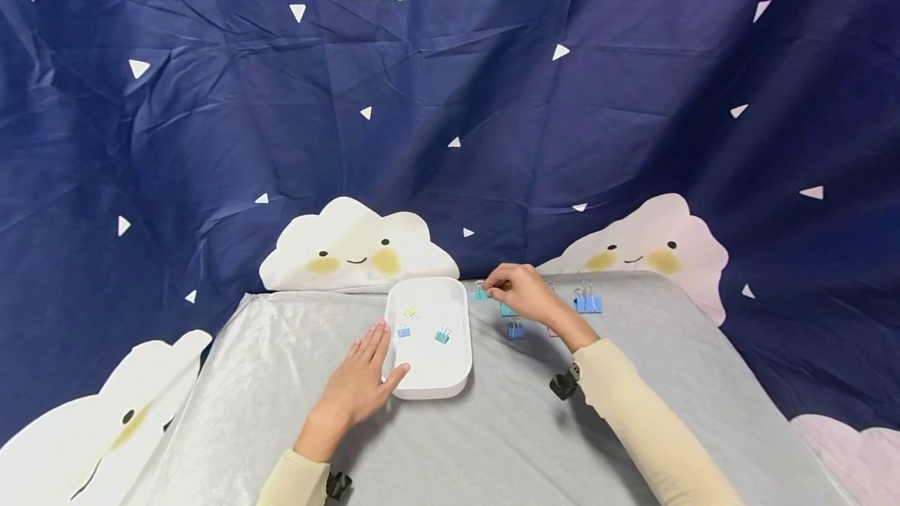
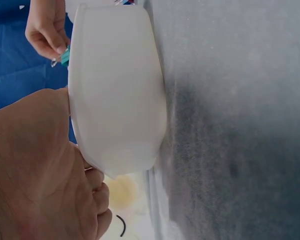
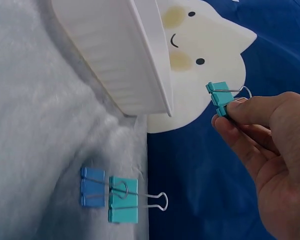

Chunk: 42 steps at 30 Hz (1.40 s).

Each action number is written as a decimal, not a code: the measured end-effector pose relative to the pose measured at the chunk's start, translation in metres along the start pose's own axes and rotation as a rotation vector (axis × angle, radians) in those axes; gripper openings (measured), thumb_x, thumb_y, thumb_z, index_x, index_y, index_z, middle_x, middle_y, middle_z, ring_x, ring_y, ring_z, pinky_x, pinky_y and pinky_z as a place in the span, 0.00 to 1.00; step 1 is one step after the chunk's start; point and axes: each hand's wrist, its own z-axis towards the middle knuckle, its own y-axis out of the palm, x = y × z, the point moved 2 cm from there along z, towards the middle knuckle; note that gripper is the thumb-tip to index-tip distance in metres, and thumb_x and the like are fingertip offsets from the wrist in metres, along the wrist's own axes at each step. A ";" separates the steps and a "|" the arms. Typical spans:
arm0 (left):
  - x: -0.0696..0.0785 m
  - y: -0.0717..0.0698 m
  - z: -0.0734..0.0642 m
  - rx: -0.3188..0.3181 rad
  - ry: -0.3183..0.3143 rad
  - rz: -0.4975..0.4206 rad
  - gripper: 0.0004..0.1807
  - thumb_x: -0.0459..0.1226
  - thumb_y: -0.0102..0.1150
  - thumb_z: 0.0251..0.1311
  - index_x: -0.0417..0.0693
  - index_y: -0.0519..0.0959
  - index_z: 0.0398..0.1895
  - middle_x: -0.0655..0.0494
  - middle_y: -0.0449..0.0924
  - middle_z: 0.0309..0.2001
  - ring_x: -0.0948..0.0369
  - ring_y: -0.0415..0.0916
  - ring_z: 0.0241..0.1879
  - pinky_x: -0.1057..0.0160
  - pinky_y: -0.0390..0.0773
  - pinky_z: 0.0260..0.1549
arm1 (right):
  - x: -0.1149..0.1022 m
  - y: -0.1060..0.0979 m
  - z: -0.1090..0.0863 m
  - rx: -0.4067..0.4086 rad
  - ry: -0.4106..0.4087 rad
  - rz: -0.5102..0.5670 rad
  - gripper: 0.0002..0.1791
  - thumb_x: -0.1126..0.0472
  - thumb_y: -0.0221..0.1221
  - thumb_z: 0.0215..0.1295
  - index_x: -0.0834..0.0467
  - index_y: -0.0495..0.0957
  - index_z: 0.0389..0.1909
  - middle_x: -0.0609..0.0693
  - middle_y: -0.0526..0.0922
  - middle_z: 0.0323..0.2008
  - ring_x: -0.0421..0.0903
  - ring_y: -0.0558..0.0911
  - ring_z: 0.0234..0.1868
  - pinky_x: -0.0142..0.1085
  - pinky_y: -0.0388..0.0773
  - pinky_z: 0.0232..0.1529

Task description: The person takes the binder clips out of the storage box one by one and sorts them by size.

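My right hand (image 1: 526,292) pinches a small teal binder clip (image 3: 221,95) between thumb and fingertips, raised off the cloth just right of the white tray (image 1: 430,393). Against the tray's left rim rests my left hand (image 1: 357,383), its fingers straight and the thumb by the front corner. Inside the tray lie a yellow binder clip (image 1: 411,312), a blue one (image 1: 404,331) and a teal one (image 1: 442,335). Below my right hand, another teal binder clip (image 3: 123,200) stands beside a blue binder clip (image 3: 93,188) on the cloth.
Farther right on the grey cloth (image 1: 513,443) sits a larger blue binder clip (image 1: 587,304). A pink clip (image 1: 552,332) is mostly hidden by my right forearm. Behind the table's back edge hangs a navy curtain (image 1: 436,178) printed with clouds and triangles.
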 end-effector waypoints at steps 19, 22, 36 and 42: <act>0.002 -0.005 0.002 0.014 0.024 0.005 0.44 0.57 0.46 0.81 0.34 0.54 0.84 0.40 0.51 0.86 0.44 0.51 0.85 0.41 0.56 0.84 | 0.023 -0.039 -0.035 0.084 0.092 0.002 0.06 0.70 0.69 0.67 0.59 0.91 0.41 0.52 0.91 0.42 0.48 0.89 0.43 0.39 0.90 0.48; 0.002 -0.006 0.002 0.016 0.025 0.005 0.44 0.57 0.46 0.81 0.33 0.54 0.84 0.39 0.51 0.86 0.43 0.51 0.85 0.41 0.56 0.84 | 0.025 -0.045 -0.042 0.096 0.093 0.008 0.06 0.71 0.69 0.66 0.60 0.91 0.41 0.53 0.91 0.43 0.48 0.89 0.43 0.38 0.90 0.47; 0.001 -0.004 0.004 -0.001 0.035 0.000 0.44 0.57 0.45 0.81 0.33 0.54 0.84 0.39 0.51 0.86 0.44 0.51 0.85 0.42 0.55 0.84 | 0.042 -0.063 -0.069 0.148 0.080 -0.031 0.06 0.74 0.70 0.63 0.62 0.91 0.37 0.52 0.91 0.38 0.44 0.87 0.39 0.33 0.88 0.45; 0.000 -0.004 0.004 0.003 0.041 0.006 0.44 0.57 0.45 0.81 0.33 0.54 0.84 0.40 0.51 0.86 0.44 0.51 0.85 0.42 0.55 0.84 | 0.049 -0.070 -0.077 0.157 0.110 -0.047 0.07 0.74 0.70 0.64 0.60 0.90 0.37 0.53 0.91 0.39 0.43 0.86 0.39 0.31 0.87 0.44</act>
